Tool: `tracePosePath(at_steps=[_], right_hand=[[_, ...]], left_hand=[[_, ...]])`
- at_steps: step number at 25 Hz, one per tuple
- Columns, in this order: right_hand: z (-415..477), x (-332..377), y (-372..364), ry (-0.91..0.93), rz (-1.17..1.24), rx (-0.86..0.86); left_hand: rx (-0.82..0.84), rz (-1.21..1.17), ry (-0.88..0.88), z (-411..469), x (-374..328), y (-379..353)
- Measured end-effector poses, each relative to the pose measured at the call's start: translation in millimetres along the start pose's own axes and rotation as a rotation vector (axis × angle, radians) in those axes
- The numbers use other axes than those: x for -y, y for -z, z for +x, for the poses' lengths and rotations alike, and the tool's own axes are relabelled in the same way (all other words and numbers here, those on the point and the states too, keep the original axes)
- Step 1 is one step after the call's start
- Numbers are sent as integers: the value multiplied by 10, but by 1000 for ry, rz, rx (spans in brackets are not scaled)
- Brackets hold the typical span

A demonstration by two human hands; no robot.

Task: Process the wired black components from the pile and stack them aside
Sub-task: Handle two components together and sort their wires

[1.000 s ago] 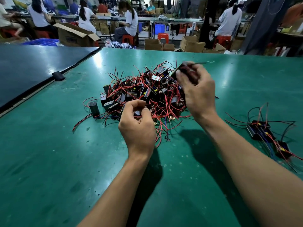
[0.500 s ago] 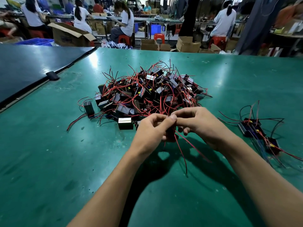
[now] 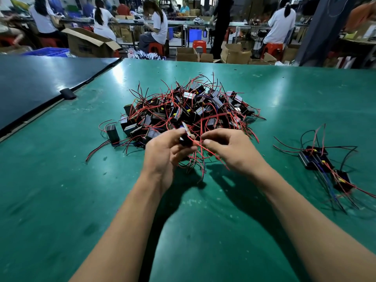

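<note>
Hands parted; left (image 3: 162, 157) grips component (image 3: 185, 140), right (image 3: 234, 151) pinches wire (image 3: 198, 145).

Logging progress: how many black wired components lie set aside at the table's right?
3: one black box-shaped component farthest left, a second beside it, a third nearer; more may be hidden.

No legible text, print on cardboard box (image 3: 89, 44) blurred, pale labels in pile (image 3: 189, 110) too small to read
</note>
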State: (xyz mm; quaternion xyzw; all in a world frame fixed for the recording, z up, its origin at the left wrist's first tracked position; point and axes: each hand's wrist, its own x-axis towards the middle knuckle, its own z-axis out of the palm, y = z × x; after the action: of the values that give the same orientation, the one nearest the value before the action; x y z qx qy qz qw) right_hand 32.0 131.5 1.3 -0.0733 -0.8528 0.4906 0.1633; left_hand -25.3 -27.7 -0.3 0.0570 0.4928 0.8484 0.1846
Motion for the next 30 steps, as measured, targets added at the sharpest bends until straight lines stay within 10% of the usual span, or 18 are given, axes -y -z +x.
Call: tracePosePath(at_steps=[8,20,30], right_hand=[[176,37,-619,230,-769,196],[112,35,-538,438,-981,150],[6,62,110,-192,792,-295]], left_hand=[[-99,-28,-117,70,-52,149],[-87,-91,-141,17,-118,56],[-93,93,-32,30,-29,46]])
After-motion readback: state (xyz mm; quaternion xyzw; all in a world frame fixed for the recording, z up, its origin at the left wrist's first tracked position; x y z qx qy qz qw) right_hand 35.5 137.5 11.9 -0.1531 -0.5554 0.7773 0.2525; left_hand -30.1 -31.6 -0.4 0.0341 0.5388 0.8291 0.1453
